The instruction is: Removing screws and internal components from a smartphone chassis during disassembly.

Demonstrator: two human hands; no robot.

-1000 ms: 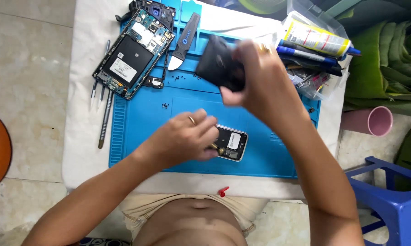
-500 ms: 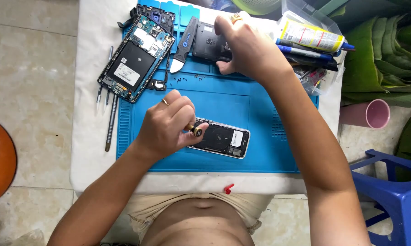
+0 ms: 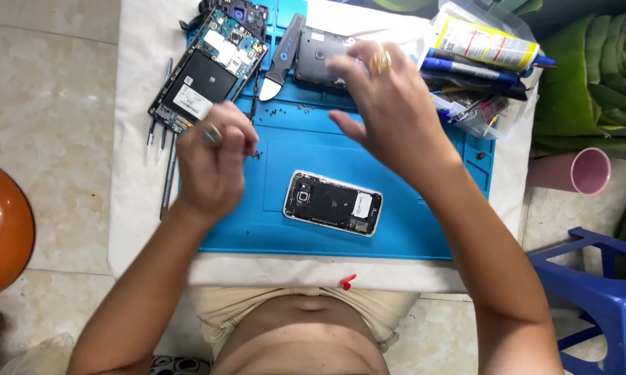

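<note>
Left hand point(image 3: 212, 163): fingers curled together over the blue mat point(image 3: 313, 239) near loose screws point(image 3: 257, 154); whether it pinches 1 cannot be told.
Right hand point(image 3: 389, 104): fingers spread, holding nothing, tips on or just above the grey back cover point(image 3: 320, 62).
Opened phone point(image 3: 332, 203): flat mid-mat, between both hands, touched by neither.
Doing it well: judged, keep the tiny screws grouped on the mat, away from its edge, and lay the cover flat beside the pry tool point(image 3: 281, 59).
Hard to see: both hands blurred; the cover's right part hidden under the fingers; the second opened phone point(image 3: 205, 69) cut off at top.
</note>
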